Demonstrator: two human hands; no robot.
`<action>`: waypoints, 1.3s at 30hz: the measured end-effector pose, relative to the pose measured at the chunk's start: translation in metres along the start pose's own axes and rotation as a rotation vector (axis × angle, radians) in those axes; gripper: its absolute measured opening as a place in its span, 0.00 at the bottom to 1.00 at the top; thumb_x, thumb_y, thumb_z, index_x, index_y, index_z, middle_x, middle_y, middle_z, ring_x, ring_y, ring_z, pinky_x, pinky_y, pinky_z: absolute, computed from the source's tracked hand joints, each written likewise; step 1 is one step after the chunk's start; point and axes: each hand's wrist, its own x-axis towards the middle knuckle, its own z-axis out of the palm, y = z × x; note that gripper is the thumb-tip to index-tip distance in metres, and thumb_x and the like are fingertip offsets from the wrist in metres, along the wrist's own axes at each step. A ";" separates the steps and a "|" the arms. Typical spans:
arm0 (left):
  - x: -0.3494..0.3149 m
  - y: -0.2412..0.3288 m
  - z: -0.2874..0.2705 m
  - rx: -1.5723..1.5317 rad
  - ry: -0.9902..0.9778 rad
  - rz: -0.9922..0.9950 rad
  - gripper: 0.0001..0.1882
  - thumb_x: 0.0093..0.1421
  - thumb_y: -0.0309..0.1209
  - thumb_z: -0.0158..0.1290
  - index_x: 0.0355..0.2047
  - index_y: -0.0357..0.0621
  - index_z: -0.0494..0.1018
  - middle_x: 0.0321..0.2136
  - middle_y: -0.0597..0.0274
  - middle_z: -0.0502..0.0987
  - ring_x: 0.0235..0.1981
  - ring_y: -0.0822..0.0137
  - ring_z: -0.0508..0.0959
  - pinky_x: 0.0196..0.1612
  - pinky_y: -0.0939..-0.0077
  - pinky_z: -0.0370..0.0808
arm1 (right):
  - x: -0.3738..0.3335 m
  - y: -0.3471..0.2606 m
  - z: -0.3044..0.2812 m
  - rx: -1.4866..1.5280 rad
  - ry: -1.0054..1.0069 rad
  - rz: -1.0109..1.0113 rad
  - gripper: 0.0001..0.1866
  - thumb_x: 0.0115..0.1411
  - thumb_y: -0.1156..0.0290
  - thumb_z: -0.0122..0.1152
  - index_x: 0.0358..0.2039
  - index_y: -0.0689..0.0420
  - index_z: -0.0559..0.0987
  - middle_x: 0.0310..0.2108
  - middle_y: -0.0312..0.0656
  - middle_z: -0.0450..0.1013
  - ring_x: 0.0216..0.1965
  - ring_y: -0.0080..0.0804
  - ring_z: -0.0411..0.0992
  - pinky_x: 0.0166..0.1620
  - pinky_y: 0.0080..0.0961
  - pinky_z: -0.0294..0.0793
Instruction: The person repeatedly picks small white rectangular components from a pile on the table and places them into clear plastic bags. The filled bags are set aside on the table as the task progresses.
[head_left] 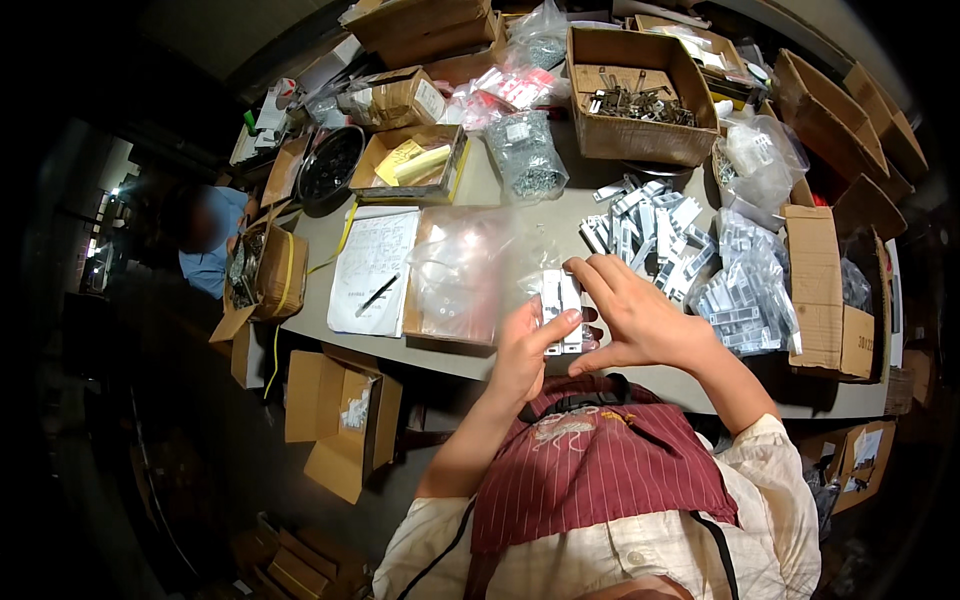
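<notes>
Just over the table's near edge, my left hand grips a small bundle of narrow white plastic parts, its thumb lying across their front. My right hand curves around the bundle from the right, index fingertip at the far end and thumb by the near end. Dark gaps show between its other fingers, which are partly hidden behind the parts. Beyond my right hand lies a loose pile of similar white and grey parts. Left of my left hand, a clear plastic bag covers a flat brown cardboard piece.
Written sheets with a black pen lie at left. Bagged grey parts and a tall carton stand right. A box of metal pieces sits behind. A person in blue is at far left.
</notes>
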 end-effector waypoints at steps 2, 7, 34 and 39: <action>0.004 -0.006 -0.005 -0.053 -0.011 -0.005 0.16 0.63 0.27 0.56 0.49 0.33 0.70 0.39 0.57 0.79 0.36 0.70 0.80 0.39 0.73 0.79 | -0.003 0.003 0.001 0.010 -0.054 0.031 0.52 0.42 0.53 0.77 0.59 0.70 0.61 0.49 0.57 0.63 0.51 0.56 0.65 0.53 0.42 0.69; 0.005 -0.010 -0.008 -0.109 -0.041 -0.006 0.15 0.65 0.27 0.55 0.49 0.34 0.70 0.38 0.57 0.79 0.35 0.70 0.81 0.39 0.74 0.79 | -0.004 0.006 0.006 0.059 -0.055 0.062 0.53 0.45 0.50 0.77 0.61 0.71 0.60 0.52 0.59 0.62 0.53 0.57 0.64 0.57 0.43 0.66; -0.018 -0.027 0.001 -0.051 -0.103 0.221 0.20 0.65 0.29 0.54 0.54 0.30 0.67 0.43 0.57 0.78 0.43 0.71 0.78 0.48 0.74 0.74 | -0.014 -0.016 0.015 0.128 0.288 -0.063 0.50 0.40 0.54 0.72 0.58 0.70 0.62 0.45 0.58 0.62 0.46 0.58 0.63 0.52 0.46 0.65; -0.027 -0.018 0.012 -0.001 -0.210 0.312 0.20 0.66 0.29 0.52 0.54 0.28 0.66 0.43 0.53 0.77 0.43 0.66 0.79 0.49 0.72 0.76 | -0.019 -0.020 0.013 0.235 0.361 -0.142 0.47 0.42 0.57 0.74 0.57 0.68 0.63 0.45 0.57 0.64 0.46 0.58 0.64 0.52 0.45 0.65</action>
